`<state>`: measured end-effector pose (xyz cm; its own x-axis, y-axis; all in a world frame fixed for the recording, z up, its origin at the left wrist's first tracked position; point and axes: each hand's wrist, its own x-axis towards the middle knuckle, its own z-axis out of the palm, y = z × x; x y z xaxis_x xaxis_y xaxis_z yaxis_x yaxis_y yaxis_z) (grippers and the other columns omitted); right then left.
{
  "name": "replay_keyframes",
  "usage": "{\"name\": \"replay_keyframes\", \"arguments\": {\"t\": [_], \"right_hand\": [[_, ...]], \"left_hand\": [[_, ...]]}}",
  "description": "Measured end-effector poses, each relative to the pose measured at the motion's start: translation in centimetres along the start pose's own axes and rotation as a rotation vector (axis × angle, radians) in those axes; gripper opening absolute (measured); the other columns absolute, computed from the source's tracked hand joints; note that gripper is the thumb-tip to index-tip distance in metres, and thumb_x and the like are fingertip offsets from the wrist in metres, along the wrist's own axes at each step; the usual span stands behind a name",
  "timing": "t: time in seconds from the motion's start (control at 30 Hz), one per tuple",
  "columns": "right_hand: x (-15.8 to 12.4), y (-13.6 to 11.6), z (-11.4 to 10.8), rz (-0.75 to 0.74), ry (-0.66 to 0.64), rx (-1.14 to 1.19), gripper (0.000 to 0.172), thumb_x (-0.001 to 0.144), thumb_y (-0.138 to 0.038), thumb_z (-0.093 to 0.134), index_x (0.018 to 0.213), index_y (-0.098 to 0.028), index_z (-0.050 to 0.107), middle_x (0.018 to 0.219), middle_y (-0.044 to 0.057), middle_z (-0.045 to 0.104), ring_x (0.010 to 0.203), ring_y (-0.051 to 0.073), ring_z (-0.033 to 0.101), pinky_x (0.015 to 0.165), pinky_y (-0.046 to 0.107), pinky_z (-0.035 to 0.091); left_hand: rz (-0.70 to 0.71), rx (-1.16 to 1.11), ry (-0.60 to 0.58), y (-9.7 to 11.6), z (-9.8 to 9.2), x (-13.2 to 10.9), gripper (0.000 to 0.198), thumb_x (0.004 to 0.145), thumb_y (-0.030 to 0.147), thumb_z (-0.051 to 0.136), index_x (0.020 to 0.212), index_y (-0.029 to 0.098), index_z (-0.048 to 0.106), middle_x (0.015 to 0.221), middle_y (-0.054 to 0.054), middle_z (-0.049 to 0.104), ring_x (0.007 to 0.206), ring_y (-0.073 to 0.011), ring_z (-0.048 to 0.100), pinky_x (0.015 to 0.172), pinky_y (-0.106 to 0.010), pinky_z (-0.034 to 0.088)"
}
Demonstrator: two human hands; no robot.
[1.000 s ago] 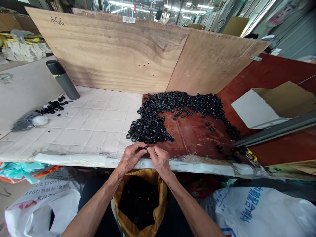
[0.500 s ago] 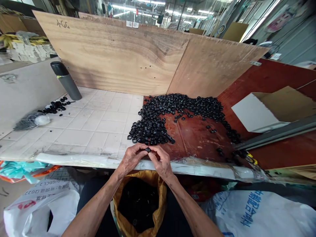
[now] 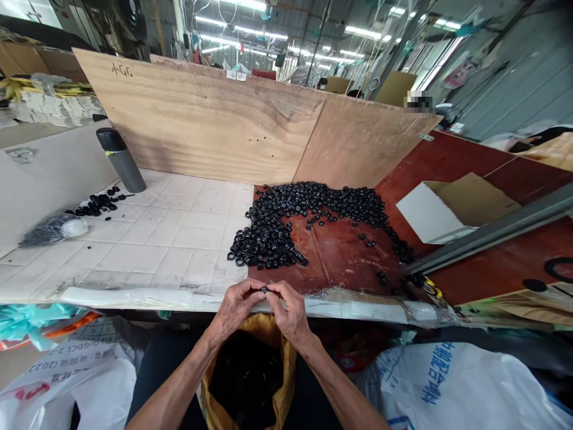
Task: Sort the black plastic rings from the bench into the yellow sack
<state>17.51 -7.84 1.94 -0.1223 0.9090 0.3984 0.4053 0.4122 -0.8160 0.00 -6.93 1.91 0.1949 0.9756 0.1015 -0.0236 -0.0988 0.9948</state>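
Observation:
My left hand (image 3: 235, 306) and my right hand (image 3: 289, 307) meet at the table's front edge, fingertips pinched together on one small black ring (image 3: 264, 290). Just beyond them a big curved pile of black rings (image 3: 277, 230) lies across the tiled surface and the red board. Below my hands hangs an open yellow bag (image 3: 248, 373) with dark pieces inside.
Plywood boards (image 3: 215, 119) wall the back of the table. At the left stand a dark flask (image 3: 120, 160), a small heap of black rings (image 3: 96, 203) and a plastic packet (image 3: 54, 227). An open cardboard box (image 3: 452, 206) and a metal rail (image 3: 492, 230) lie at the right. White sacks (image 3: 447, 382) sit below.
Both hands have stayed pinched on the ring and drawn slightly back toward the table edge; the view has tilted up a little.

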Motion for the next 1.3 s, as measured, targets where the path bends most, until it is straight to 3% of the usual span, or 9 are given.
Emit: {"name": "replay_keyframes", "arguments": {"t": [0.27, 0.43, 0.63, 0.83, 0.93, 1.03, 1.1, 1.2, 1.3], "right_hand": [[-1.1, -3.0, -0.9, -0.037, -0.061, 0.055, 0.017, 0.096, -0.031, 0.058, 0.106, -0.024, 0.069, 0.092, 0.006, 0.070, 0.080, 0.021, 0.068, 0.074, 0.033, 0.057], [-1.8, -4.1, -1.1, 0.317, -0.177, 0.311, 0.011, 0.092, -0.032, 0.062, 0.096, -0.022, 0.063, 0.067, -0.004, 0.063, 0.049, 0.013, 0.060, 0.052, 0.025, 0.050], [-3.2, -4.8, -1.3, 0.264, -0.118, 0.321, 0.018, 0.090, -0.039, 0.067, 0.091, -0.021, 0.066, 0.070, -0.001, 0.066, 0.052, 0.013, 0.057, 0.054, 0.025, 0.047], [-5.3, -5.0, -0.1, 0.695, 0.007, 0.724, 0.029, 0.082, -0.045, 0.073, 0.083, -0.019, 0.061, 0.050, -0.007, 0.050, 0.046, 0.010, 0.044, 0.054, 0.025, 0.044], [-5.6, -4.2, -0.6, 0.826, -0.119, 0.720, 0.030, 0.077, -0.045, 0.071, 0.072, -0.019, 0.057, 0.054, -0.005, 0.051, 0.043, 0.009, 0.038, 0.048, 0.026, 0.042], [-3.9, -2.1, -1.6, 0.608, -0.217, 0.267, 0.020, 0.082, -0.035, 0.064, 0.070, -0.020, 0.059, 0.059, -0.002, 0.056, 0.049, 0.013, 0.048, 0.052, 0.027, 0.045], [-1.6, -0.3, -2.0, 0.303, -0.120, -0.065, 0.008, 0.084, -0.025, 0.060, 0.083, -0.019, 0.066, 0.075, 0.003, 0.063, 0.069, 0.018, 0.060, 0.067, 0.029, 0.051], [2.3, 2.2, -1.2, 0.080, -0.069, -0.348, 0.037, 0.083, -0.012, 0.057, 0.118, -0.019, 0.067, 0.104, 0.009, 0.064, 0.093, 0.022, 0.065, 0.084, 0.033, 0.054], [4.9, 3.5, 0.1, 0.102, -0.129, -0.518, 0.051, 0.085, -0.013, 0.061, 0.136, -0.019, 0.060, 0.110, 0.011, 0.062, 0.093, 0.024, 0.066, 0.083, 0.034, 0.055]], "left_hand": [[-0.073, -0.232, 0.013, 1.6, 0.9, -3.0, 0.029, 0.088, 0.046, 0.074, 0.101, 0.020, 0.073, 0.100, -0.007, 0.077, 0.093, -0.0223, 0.074, 0.088, -0.036, 0.061], [0.048, -0.012, 0.042, 2.0, 0.4, -4.1, 0.027, 0.092, 0.046, 0.070, 0.101, 0.021, 0.075, 0.106, -0.008, 0.075, 0.099, -0.0221, 0.070, 0.094, -0.034, 0.057], [-0.101, -0.189, -0.027, 1.3, 1.1, -5.2, 0.028, 0.091, 0.044, 0.072, 0.101, 0.017, 0.073, 0.095, -0.006, 0.075, 0.086, -0.0195, 0.070, 0.084, -0.031, 0.058], [0.215, 0.182, 0.052, 0.3, 2.0, -6.8, 0.016, 0.098, 0.029, 0.062, 0.107, 0.020, 0.072, 0.104, -0.007, 0.073, 0.097, -0.0197, 0.070, 0.089, -0.031, 0.056], [0.370, 0.364, -0.132, 0.4, 0.9, -6.8, 0.021, 0.101, 0.021, 0.054, 0.116, 0.022, 0.068, 0.112, -0.008, 0.072, 0.106, -0.0194, 0.069, 0.094, -0.032, 0.056], [0.266, 0.546, -0.217, 0.9, -1.4, -4.6, 0.013, 0.099, 0.027, 0.058, 0.102, 0.021, 0.069, 0.100, -0.006, 0.071, 0.090, -0.0175, 0.070, 0.083, -0.029, 0.057], [0.139, 0.725, 0.034, 1.0, -2.8, -1.9, 0.013, 0.095, 0.032, 0.063, 0.097, 0.020, 0.067, 0.095, -0.005, 0.068, 0.075, -0.0166, 0.067, 0.075, -0.031, 0.056], [-0.014, 0.997, 0.306, 0.5, -3.7, 2.4, 0.035, 0.088, 0.028, 0.068, 0.121, 0.017, 0.063, 0.114, -0.011, 0.065, 0.077, -0.0210, 0.070, 0.078, -0.037, 0.057], [-0.026, 1.118, 0.271, -0.5, -2.7, 5.0, 0.052, 0.087, 0.025, 0.070, 0.135, 0.014, 0.055, 0.123, -0.016, 0.064, 0.097, -0.0306, 0.072, 0.085, -0.042, 0.058]]}}
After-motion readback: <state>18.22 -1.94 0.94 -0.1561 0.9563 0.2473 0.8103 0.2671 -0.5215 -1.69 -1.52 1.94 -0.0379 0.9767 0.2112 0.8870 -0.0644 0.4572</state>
